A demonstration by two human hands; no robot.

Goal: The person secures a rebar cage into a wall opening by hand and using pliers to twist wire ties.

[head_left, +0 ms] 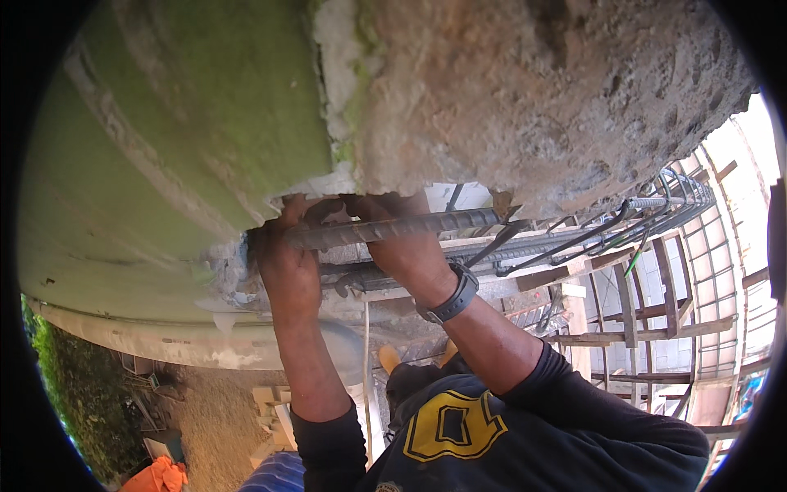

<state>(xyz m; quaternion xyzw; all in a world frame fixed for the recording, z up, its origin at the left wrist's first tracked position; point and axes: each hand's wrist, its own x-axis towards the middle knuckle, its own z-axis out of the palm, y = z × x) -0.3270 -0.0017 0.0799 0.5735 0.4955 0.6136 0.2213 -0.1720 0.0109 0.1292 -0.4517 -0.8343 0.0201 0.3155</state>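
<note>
In the head view, a ribbed steel bar (434, 223) crosses just below the rough concrete (525, 107), in front of the right hand (407, 256), its left end by the left hand (283, 261). Both hands reach up beside the green wall (205, 115); their fingertips are hidden, so whether either grips anything cannot be told.
</note>
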